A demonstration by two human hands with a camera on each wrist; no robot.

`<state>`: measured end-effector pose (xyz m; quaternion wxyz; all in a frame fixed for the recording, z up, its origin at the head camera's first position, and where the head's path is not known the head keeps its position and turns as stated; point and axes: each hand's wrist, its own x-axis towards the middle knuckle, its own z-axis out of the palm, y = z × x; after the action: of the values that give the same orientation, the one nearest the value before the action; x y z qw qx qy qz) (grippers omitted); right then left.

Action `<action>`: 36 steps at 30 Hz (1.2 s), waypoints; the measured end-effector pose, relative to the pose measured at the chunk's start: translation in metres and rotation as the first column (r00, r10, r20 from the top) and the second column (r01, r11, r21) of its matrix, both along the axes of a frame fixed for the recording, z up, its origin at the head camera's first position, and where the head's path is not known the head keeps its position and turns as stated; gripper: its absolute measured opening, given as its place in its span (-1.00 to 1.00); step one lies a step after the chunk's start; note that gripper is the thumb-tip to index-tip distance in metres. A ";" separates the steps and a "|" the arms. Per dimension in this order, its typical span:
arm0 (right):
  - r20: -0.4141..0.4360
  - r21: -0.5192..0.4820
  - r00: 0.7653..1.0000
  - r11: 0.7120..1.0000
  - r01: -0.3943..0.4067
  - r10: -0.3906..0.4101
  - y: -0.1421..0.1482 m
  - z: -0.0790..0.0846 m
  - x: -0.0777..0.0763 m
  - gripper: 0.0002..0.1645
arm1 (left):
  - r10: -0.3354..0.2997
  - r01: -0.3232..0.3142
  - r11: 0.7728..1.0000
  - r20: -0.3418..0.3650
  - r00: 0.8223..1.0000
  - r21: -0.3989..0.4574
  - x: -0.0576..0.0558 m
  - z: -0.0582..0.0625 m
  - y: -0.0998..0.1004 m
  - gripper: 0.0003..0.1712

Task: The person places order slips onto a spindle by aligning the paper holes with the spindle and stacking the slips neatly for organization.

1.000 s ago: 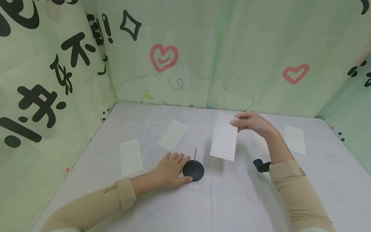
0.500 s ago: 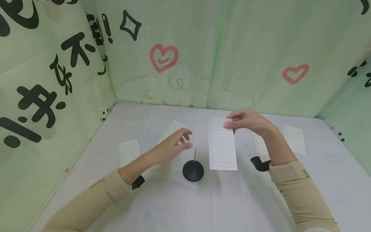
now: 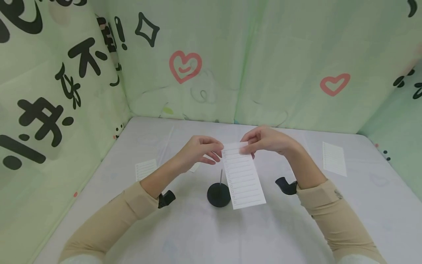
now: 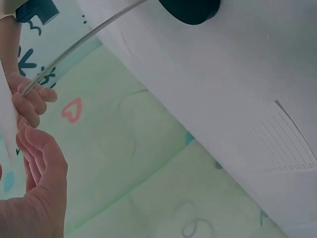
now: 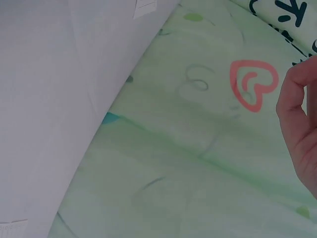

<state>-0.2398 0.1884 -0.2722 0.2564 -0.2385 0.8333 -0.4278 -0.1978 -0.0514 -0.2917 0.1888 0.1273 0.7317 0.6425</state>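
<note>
In the head view, a white lined paper slip [image 3: 245, 179] with a column of small checkboxes hangs in front of me, tilted. My right hand [image 3: 268, 141] pinches its top edge between thumb and fingers. At the top left corner, my left hand [image 3: 201, 150] holds the slip with its fingertips, thumb and fingers on either side. Below the hands stands a bill spike with a round black base [image 3: 218, 195] and a thin upright metal rod [image 3: 221, 176]. The slip partly overlaps the base. In the left wrist view, the rod [image 4: 79, 45] crosses in front of the right hand.
More lined slips lie on the white table: a left one [image 3: 145, 168] and a middle one [image 3: 195, 167], both partly behind the left arm, and a right one [image 3: 334, 158]. Green printed curtains [image 3: 211, 55] enclose the table's back and sides. Black wrist mounts [image 3: 287, 186] sit at both cuffs.
My left hand has left the spike's base and risen to the slip's corner, taking hold of it. The right hand has brought the slip left and toward me, over the base.
</note>
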 end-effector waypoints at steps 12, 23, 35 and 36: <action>0.037 -0.030 0.998 0.999 -0.041 0.042 -0.005 -0.005 0.003 -0.76 | 0.037 -0.037 0.992 0.002 0.999 -0.118 -0.007 -0.004 0.001 -0.80; 0.081 -0.142 0.997 0.990 0.007 0.004 0.012 -0.029 0.041 -0.65 | 0.087 -0.085 0.995 0.040 0.995 -0.060 -0.001 -0.006 -0.001 -0.79; 0.106 -0.173 0.993 0.982 0.074 -0.056 0.035 -0.045 0.085 -0.72 | 0.104 -0.107 0.994 0.128 0.986 0.014 0.007 -0.014 -0.002 -0.78; 0.102 -0.173 0.993 0.981 0.082 -0.065 0.036 -0.046 0.087 -0.73 | 0.101 -0.105 0.994 0.136 0.986 0.017 0.008 -0.015 -0.002 -0.77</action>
<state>-0.1527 0.2246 -0.3177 0.2579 -0.2087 0.7869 -0.5204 -0.1901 -0.0533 -0.3063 0.2028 0.0478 0.7150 0.6674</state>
